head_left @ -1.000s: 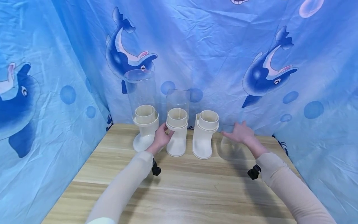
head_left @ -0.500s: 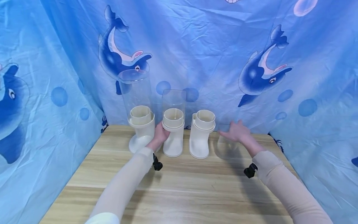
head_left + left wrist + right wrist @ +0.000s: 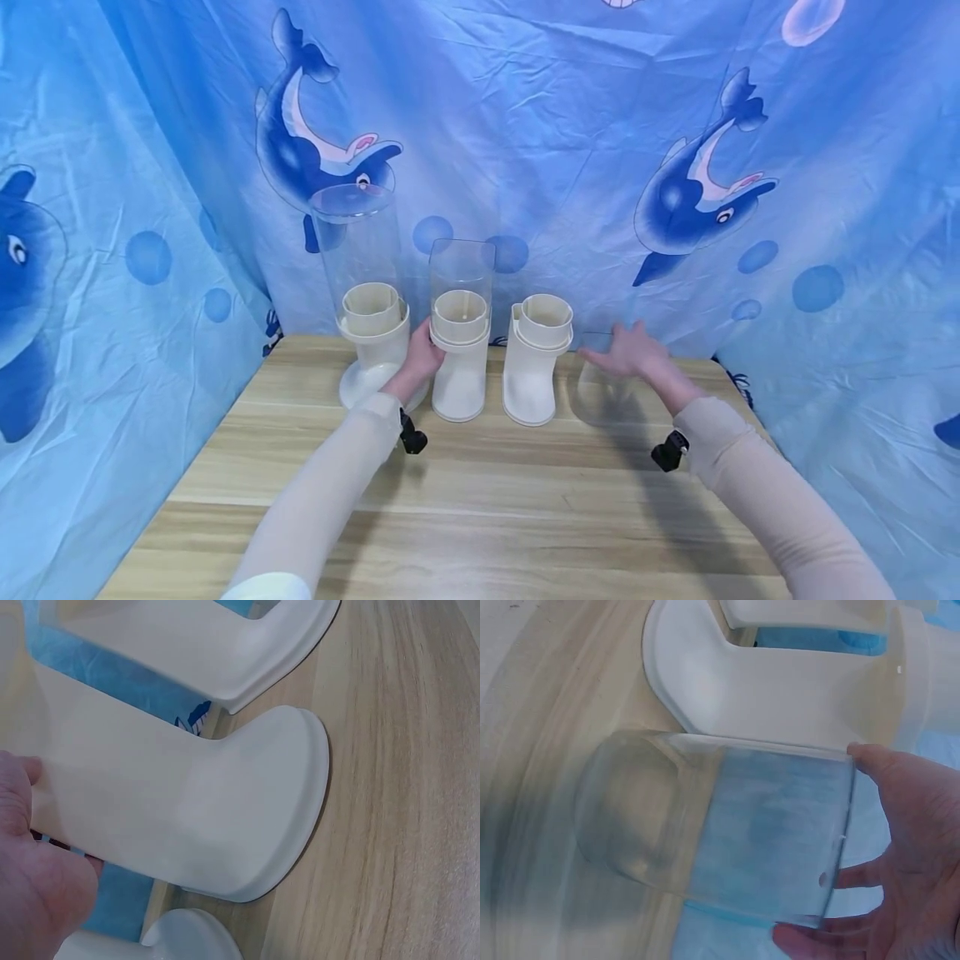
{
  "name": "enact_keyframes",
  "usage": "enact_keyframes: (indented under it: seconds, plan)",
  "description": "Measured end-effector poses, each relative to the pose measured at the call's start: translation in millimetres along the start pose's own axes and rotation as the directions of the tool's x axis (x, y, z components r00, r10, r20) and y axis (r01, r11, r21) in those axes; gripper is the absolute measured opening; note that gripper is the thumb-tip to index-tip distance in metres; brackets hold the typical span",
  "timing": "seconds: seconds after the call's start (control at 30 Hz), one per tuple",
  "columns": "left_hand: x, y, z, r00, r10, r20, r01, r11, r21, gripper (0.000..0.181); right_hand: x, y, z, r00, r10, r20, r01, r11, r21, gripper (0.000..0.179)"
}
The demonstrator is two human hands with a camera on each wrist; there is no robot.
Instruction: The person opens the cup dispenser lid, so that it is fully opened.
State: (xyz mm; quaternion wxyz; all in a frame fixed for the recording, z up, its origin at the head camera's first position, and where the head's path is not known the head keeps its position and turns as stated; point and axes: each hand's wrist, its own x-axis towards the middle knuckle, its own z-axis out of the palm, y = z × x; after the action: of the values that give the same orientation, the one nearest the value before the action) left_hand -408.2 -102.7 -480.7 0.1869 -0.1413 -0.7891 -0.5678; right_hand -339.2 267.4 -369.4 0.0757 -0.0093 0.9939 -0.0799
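Note:
My left hand (image 3: 423, 354) grips the middle white boot-shaped stand (image 3: 460, 383) below its collar. In the left wrist view the thumb lies on the front of that stand (image 3: 187, 787), with fingers showing past its edge. A clear upright panel or tube (image 3: 462, 262) rises at its ring-shaped top. At the right, my right hand (image 3: 633, 354) holds a clear container (image 3: 765, 825) by its rim, thumb on one side and fingers on the other. The container stands on the table beside the right-hand white stand (image 3: 529, 387).
A third white stand (image 3: 363, 379) with a wide round base is at the left, a tall clear cylinder (image 3: 360, 233) rising from it. All stand near the back edge of the wooden table (image 3: 510, 517). A blue dolphin-print curtain (image 3: 570, 167) hangs close behind.
My left hand has moved in closer round the middle stand, its fingers now mostly out of sight. The head view has shifted slightly; my right hand stays at the clear container.

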Motion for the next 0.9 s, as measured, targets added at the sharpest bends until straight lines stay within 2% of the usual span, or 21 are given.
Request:
enact_keyframes:
  seconds: [0.1, 0.2, 0.27, 0.33, 0.4, 0.5, 0.53, 0.6, 0.67, 0.77, 0.9]
  plan:
    - [0.6, 1.9, -1.9, 0.999, -0.019, 0.032, 0.018, 1.0, 0.015, 0.038, 0.9, 0.3, -12.6, 0.999, -0.006, 0.043, 0.007, 1.0, -0.011, 0.113]
    - [0.5, 2.7, -1.0, 0.998, -0.051, 0.048, 0.05, 0.999, 0.011, 0.038, -0.4, -3.8, -35.0, 0.999, -0.023, 0.041, 0.024, 0.999, -0.033, 0.107]
    - [0.2, 2.2, 0.4, 0.997, -0.067, 0.049, 0.067, 0.998, -0.002, 0.038, -2.1, -9.9, -54.2, 0.998, -0.052, -0.025, 0.052, 0.999, -0.013, 0.1]
    - [0.0, 1.6, 1.1, 0.996, -0.072, 0.051, 0.072, 0.997, 0.002, 0.038, -4.1, -19.7, -71.3, 0.988, -0.089, -0.124, 0.094, 0.995, 0.032, 0.091]
    - [0.0, 0.9, 0.8, 0.996, -0.068, 0.05, 0.068, 0.998, 0.009, 0.038, -4.9, -32.8, -83.8, 0.958, -0.145, -0.249, 0.173, 0.98, 0.095, 0.081]
    - [0.0, -0.2, -0.8, 0.997, -0.064, 0.046, 0.063, 0.998, 0.02, 0.037, -3.0, -59.5, -89.2, 0.883, -0.242, -0.403, 0.325, 0.933, 0.152, 0.068]
    - [0.1, -0.3, -1.8, 0.997, -0.067, 0.045, 0.066, 0.998, 0.018, 0.036, -1.9, -69.6, -88.4, 0.857, -0.279, -0.433, 0.379, 0.911, 0.164, 0.066]
    - [0.6, -0.5, -3.6, 0.997, -0.064, 0.039, 0.063, 0.998, 0.025, 0.034, 0.3, -90.7, -84.8, 0.821, -0.339, -0.459, 0.467, 0.862, 0.198, 0.064]
    - [1.1, -0.6, -5.3, 0.997, -0.067, 0.044, 0.066, 0.997, 0.029, 0.032, 2.0, -109.9, -80.1, 0.801, -0.381, -0.462, 0.521, 0.823, 0.225, 0.066]
    - [2.4, -2.0, -6.6, 0.996, -0.06, 0.059, 0.058, 0.997, 0.044, 0.031, 3.6, -132.6, -74.8, 0.797, -0.417, -0.438, 0.556, 0.79, 0.26, 0.071]
    - [1.6, -3.8, -7.2, 0.995, -0.047, 0.086, 0.043, 0.998, 0.045, 0.036, 6.4, -148.2, -70.6, 0.822, -0.44, -0.361, 0.552, 0.77, 0.319, 0.076]
